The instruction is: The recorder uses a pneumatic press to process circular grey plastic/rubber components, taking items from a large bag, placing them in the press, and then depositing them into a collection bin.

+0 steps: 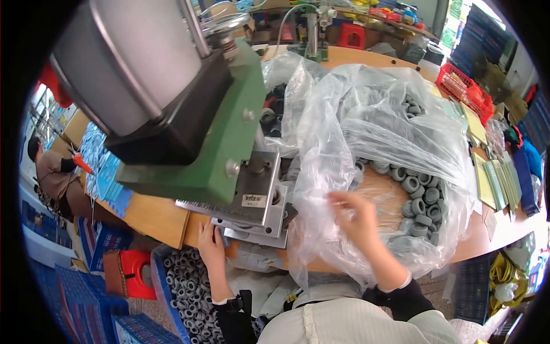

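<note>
Right hand (358,221), blurred, reaches with fingers spread and empty into the clear plastic bag (366,114) toward the grey rubber rollers (421,198) heaped on the bench (154,215). The rollers look small, light, slightly yielding — best pinched across the rim. Left hand (211,245) rests, fingers curled, at the edge of the press's steel plate (255,198). The bag film is limp and slippery; open room lies only inside its mouth — the green press (220,143) crowds the left.

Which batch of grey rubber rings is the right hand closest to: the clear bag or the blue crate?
The grey rings in the clear plastic bag on the bench; the right hand is blurred beside them. The blue crate sits low, by the left hand.
</note>
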`<state>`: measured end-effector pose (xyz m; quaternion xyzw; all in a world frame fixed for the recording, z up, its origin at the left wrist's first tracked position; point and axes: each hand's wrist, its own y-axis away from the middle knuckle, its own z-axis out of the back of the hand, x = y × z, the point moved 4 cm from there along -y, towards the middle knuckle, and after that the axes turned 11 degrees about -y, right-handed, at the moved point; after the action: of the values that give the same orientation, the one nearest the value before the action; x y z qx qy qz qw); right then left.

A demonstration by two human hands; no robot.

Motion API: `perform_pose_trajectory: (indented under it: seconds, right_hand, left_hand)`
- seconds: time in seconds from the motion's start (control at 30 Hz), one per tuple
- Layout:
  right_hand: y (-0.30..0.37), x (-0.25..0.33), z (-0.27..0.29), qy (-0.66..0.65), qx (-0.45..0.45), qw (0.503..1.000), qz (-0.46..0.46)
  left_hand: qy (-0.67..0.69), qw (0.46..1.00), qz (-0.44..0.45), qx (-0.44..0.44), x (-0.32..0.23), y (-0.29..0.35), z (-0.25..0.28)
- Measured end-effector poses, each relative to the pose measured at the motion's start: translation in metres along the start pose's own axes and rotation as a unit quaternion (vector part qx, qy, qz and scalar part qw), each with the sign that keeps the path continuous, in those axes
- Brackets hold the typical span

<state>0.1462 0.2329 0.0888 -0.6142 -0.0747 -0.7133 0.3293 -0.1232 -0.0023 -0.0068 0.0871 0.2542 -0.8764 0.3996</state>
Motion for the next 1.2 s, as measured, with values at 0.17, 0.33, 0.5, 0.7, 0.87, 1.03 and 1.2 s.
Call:
perform_pose_trajectory:
  seconds: [0.17, 0.33, 0.5, 0.7, 0.87, 1.03, 1.2]
  right_hand:
    - [-0.056, -0.112, 0.1, 0.24, -0.103, 0.965, -0.004]
    - [-0.075, -0.145, 0.095, 0.362, -0.001, 0.932, -0.002]
    - [-0.049, -0.111, 0.094, 0.278, 0.023, 0.959, -0.051]
    - [-0.001, -0.006, 0.08, 0.009, 0.038, 0.996, -0.082]
    - [0.006, 0.051, -0.015, -0.08, 0.19, 0.977, 0.059]
    - [-0.018, 0.047, -0.085, -0.053, 0.203, 0.974, 0.081]
    - [-0.033, 0.054, -0.108, -0.115, 0.212, 0.963, 0.116]
  left_hand:
    - [0.013, 0.999, -0.041, -0.003, -0.009, -0.005, -0.013]
    - [0.034, 0.998, -0.032, -0.042, -0.031, 0.002, -0.014]
    - [0.162, 0.959, -0.088, -0.216, -0.082, 0.002, 0.037]
    - [0.36, 0.928, 0.013, -0.092, -0.15, -0.041, 0.034]
    - [0.196, 0.955, -0.047, -0.218, -0.147, -0.023, 0.049]
    - [0.194, 0.926, 0.172, -0.274, -0.059, 0.038, 0.061]
    - [-0.158, 0.882, 0.378, -0.233, 0.084, 0.106, 0.058]
